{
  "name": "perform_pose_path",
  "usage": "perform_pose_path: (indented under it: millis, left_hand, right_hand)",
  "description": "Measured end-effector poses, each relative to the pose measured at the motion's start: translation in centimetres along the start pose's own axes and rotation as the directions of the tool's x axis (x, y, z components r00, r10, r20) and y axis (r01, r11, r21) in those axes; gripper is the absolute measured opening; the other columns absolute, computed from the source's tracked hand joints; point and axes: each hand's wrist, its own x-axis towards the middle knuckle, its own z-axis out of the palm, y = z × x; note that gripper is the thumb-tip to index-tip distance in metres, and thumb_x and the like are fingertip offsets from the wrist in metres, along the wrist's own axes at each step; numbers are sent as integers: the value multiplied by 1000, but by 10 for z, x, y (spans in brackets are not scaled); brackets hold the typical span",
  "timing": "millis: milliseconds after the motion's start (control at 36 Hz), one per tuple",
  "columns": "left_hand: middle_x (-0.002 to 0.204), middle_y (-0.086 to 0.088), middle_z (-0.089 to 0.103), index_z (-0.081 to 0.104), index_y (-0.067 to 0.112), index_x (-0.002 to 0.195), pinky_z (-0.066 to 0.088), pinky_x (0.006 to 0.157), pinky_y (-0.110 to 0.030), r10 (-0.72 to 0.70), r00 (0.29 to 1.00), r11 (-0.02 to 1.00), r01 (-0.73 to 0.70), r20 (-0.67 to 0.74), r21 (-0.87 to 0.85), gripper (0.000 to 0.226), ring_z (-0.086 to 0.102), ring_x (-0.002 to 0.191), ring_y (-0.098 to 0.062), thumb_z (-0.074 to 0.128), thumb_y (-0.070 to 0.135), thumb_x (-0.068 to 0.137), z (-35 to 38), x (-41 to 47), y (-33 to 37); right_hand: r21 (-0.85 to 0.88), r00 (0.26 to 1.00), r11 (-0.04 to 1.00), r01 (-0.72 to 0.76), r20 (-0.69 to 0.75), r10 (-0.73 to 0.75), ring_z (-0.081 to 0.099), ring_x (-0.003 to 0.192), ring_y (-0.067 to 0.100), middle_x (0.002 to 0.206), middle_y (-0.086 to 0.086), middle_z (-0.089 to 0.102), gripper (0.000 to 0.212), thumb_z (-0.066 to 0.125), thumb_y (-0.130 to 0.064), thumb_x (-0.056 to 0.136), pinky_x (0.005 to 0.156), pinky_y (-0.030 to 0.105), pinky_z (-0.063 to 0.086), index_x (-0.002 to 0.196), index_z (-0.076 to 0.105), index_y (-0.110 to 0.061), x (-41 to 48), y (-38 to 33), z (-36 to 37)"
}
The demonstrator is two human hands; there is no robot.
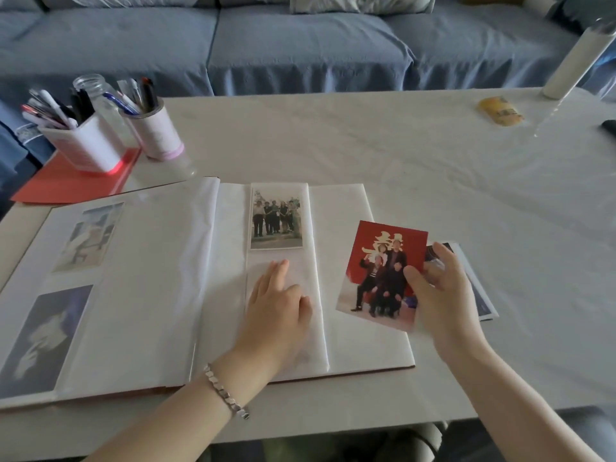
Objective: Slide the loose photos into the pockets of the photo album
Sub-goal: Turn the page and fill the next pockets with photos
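The photo album (150, 281) lies open on the table, with two photos on its left page and one group photo (276, 216) in the upper pocket of the right page. My left hand (278, 305) rests flat on the lower pocket below that photo. My right hand (440, 295) pinches a red-backed group photo (380, 271) by its right edge, holding it tilted above the album's right margin. Under my right hand, a small stack of loose photos (480, 295) lies on the table beside the album.
Two pen holders (96, 141) and a glass jar (100, 91) stand on a red folder (66, 181) at the back left. A yellow packet (500, 111), a white cylinder (573, 61) and a dark object (608, 126) sit at the back right. A blue sofa (300, 45) is behind the table.
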Motion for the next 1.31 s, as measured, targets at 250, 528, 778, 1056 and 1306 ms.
perform_pose_path:
  millis: [250, 528, 778, 1056, 1306]
  left_hand:
    - [157, -4, 8, 31, 20, 64, 7, 118, -30, 25, 995, 994, -35, -92, -108, 36, -1, 145, -14, 35, 27, 99, 3, -2, -5]
    - [157, -5, 9, 44, 9, 78, 3, 114, -23, 57, 991, 991, -71, -118, -114, 29, 0, 145, -15, 35, 27, 99, 3, -2, -9]
    - [157, -6, 3, 41, 15, 83, -6, 112, -23, 99, 988, 994, -102, -118, -23, 24, -6, 145, -15, 30, 27, 101, 4, -1, -8]
    - [157, -7, 0, 40, 17, 86, -14, 111, -24, 101, 987, 995, -99, -121, 20, 23, -11, 144, -15, 26, 27, 102, 4, -4, -8]
    - [157, -5, 0, 36, 20, 87, -17, 109, -28, 92, 990, 994, -86, -110, 63, 21, -13, 144, -14, 24, 28, 102, 5, -5, -6]
  right_hand:
    - [2, 998, 998, 58, 9, -58, 64, 77, 2, 91, -12, 66, 20, 51, -8, 94, 51, 14, 51, 101, 60, -25, -22, 16, 32]
    - [-132, 988, 980, 147, 68, -139, 66, 77, 2, 85, -17, 66, 21, 53, -10, 93, 54, 18, 54, 97, 61, -29, -31, 21, 37]
    - [-171, 959, 984, 47, 282, 3, 68, 62, 16, 67, -9, 71, 34, 53, -2, 92, 62, 33, 58, 79, 62, -32, -29, 11, 26]
    - [-131, 896, 984, -124, 412, 167, 66, 59, 12, 67, -2, 73, 30, 54, 0, 91, 55, 21, 56, 81, 64, -26, -20, 10, 25]
    - [-120, 885, 983, -139, 430, 178, 67, 62, 11, 66, -5, 72, 29, 55, -4, 91, 55, 20, 56, 80, 62, -29, -19, 11, 26]
